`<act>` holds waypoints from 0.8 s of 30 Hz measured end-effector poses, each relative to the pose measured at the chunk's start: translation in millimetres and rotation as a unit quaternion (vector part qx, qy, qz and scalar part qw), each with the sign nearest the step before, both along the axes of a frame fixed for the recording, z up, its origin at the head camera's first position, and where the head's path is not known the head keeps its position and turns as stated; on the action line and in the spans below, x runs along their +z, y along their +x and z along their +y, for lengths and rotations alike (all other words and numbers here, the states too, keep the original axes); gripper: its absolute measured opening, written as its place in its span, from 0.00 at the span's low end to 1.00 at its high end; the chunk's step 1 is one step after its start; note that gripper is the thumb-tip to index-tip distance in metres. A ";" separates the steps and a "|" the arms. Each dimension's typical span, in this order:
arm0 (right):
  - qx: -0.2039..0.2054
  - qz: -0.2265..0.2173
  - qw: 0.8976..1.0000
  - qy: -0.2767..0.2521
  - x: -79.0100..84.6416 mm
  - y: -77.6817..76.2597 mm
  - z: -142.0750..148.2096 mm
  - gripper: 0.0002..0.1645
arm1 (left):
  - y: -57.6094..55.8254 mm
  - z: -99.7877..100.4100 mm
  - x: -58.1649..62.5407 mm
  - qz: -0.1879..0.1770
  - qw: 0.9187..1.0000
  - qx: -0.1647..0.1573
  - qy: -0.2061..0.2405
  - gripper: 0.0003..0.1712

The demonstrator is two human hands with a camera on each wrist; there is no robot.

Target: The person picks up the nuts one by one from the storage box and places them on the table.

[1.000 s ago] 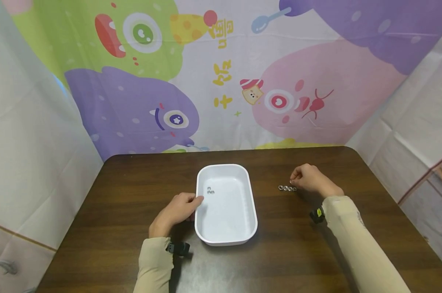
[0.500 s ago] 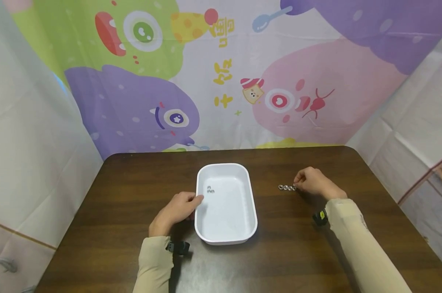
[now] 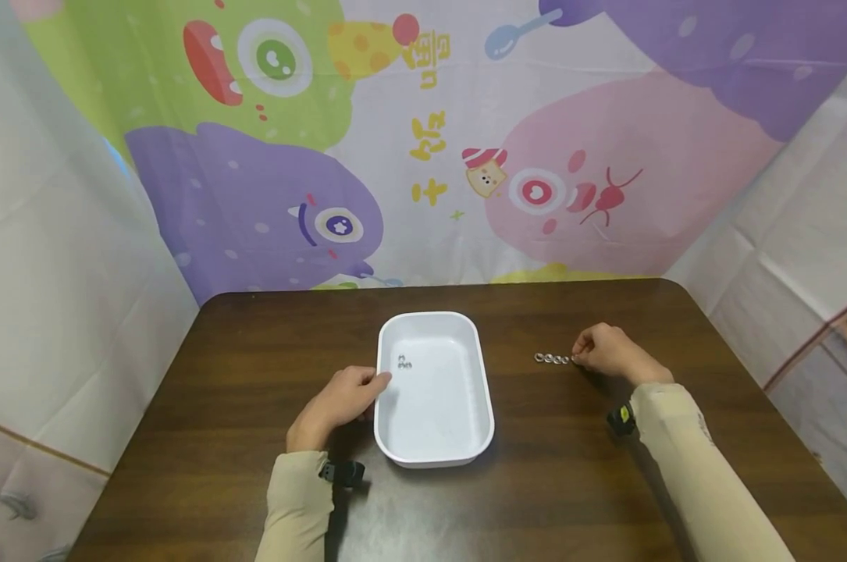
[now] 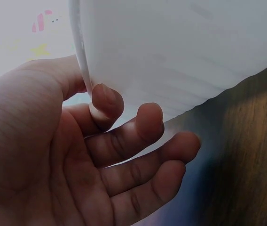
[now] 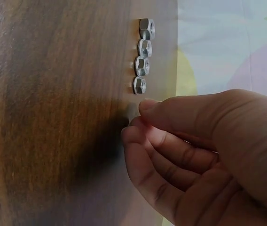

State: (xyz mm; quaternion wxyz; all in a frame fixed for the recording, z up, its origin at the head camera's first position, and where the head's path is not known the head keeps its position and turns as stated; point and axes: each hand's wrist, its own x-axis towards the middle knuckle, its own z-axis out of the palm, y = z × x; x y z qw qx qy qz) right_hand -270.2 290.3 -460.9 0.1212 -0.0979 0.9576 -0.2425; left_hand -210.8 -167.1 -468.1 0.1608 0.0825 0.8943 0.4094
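A white plastic tray (image 3: 433, 421) stands on the brown table, with a few small metal nuts (image 3: 403, 363) inside near its left wall. My left hand (image 3: 342, 398) grips the tray's left rim, the thumb over the edge and the index finger against the outer wall (image 4: 171, 52). To the right of the tray, several hex nuts (image 5: 143, 66) lie in a straight line. At the right end of this row, my right hand (image 3: 609, 351) pinches another small nut (image 3: 574, 359) between thumb and fingertips. The right wrist view shows these fingertips (image 5: 146, 105) close together, mostly hiding that nut.
The dark wood table (image 3: 521, 507) extends around the tray and the row. A cartoon-printed cloth (image 3: 430, 156) hangs behind its far edge, and pale sheets (image 3: 65, 234) hang at both sides.
My right hand has moved right, from above the row's right end to just past it, lower at the table. The left hand and the tray have stayed in place.
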 end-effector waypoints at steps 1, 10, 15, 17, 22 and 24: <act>-0.001 -0.003 1.000 0.000 -0.2 0.2 0.2 0.04 | 0.0 0.0 0.3 0.001 1.000 0.000 0.000 0.21; -0.003 -0.019 1.000 -0.007 -2.5 1.4 -2.3 0.04 | 1.3 -0.1 2.2 -0.004 1.000 0.006 -0.004 0.21; -0.001 -0.019 1.000 -0.004 -3.0 1.5 -1.9 0.04 | 1.7 -0.3 2.3 -0.004 1.000 0.008 -0.003 0.21; 0.001 -0.018 1.000 -0.003 -3.4 1.2 -1.7 0.04 | 1.7 -0.1 2.5 -0.004 1.000 0.008 -0.003 0.21; 0.005 -0.015 1.000 0.003 -4.9 0.1 -1.9 0.04 | 1.8 -0.1 2.4 -0.004 1.000 0.009 -0.005 0.21; 0.006 -0.012 1.000 0.005 -5.4 -0.4 -2.0 0.04 | 1.9 -0.4 1.7 -0.005 1.000 0.010 -0.004 0.21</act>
